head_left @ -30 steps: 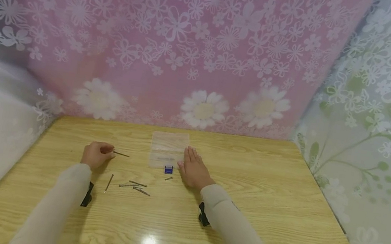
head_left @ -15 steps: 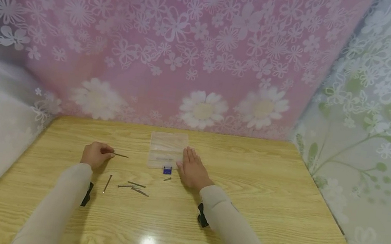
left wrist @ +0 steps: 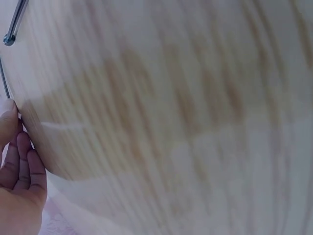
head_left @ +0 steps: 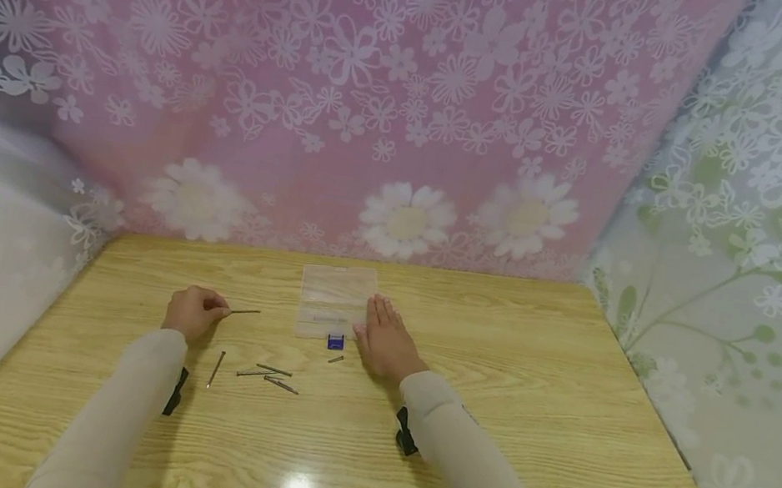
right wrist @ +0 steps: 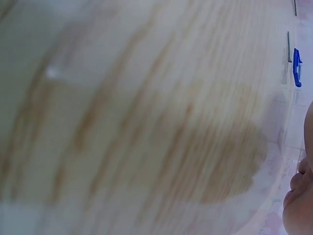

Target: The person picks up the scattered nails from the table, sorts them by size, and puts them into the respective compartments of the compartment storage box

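Note:
My left hand (head_left: 194, 312) pinches a long thin nail (head_left: 245, 311) between thumb and fingertips, left of the clear plastic box (head_left: 341, 287). The nail's free end points right, toward the box. In the left wrist view the thumb (left wrist: 8, 122) covers one end of that nail (left wrist: 4, 81). The box lies open and flat, with a blue latch (head_left: 335, 342) at its near edge. Against the box's right side rests my right hand (head_left: 388, 340), fingers straight. The right wrist view catches only part of this hand (right wrist: 298, 200) at its edge, below the latch (right wrist: 297, 68).
Several loose nails (head_left: 273, 371) lie in a small group on the wooden table (head_left: 522, 432). Left of them is a single nail (head_left: 215, 370). A shorter nail (head_left: 336, 360) lies just in front of the latch. A pink flowered backdrop (head_left: 345, 144) borders the table's far edge.
The nail in my left hand has tilted, so its free end now points slightly upward to the right. My right hand stays at the box's side.

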Demonstrator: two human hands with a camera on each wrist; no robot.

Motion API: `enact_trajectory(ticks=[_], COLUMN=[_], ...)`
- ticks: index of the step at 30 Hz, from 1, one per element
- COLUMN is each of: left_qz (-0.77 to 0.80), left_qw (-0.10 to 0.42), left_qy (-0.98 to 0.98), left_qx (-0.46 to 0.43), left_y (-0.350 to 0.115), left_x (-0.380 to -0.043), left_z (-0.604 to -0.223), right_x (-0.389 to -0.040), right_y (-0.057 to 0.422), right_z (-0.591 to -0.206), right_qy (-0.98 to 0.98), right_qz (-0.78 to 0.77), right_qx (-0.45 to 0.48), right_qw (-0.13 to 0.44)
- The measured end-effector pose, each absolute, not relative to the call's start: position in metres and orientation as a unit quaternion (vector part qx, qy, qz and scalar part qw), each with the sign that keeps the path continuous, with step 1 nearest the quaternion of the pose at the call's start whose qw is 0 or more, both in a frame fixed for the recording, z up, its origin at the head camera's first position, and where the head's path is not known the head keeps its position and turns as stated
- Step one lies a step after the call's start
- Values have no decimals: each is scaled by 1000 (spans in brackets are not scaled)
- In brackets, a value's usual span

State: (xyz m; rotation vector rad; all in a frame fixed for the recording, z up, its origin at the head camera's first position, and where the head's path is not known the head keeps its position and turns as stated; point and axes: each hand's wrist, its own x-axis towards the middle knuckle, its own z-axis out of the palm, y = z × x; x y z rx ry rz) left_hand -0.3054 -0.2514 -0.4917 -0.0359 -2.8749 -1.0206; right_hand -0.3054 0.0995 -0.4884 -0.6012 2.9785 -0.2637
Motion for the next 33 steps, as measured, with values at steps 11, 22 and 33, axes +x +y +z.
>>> enact_trajectory(ticks=[11, 22, 33], left_qz=[-329, -365, -409], left_qw=[64, 82, 86], left_qy=[-942, -927, -906], left_qx=[-27, -37, -61], left_y=[-250, -217, -162], left_x=[-304, -307, -313], left_z=[-488, -469, -457], right_x=[-306, -305, -305], right_y=[101, 101, 99], right_z=[-492, -491, -489], right_qy=[976, 976, 975], right_qz=[-87, -85, -89], right_qx=[-197, -196, -199], right_qw=[37, 49, 41])
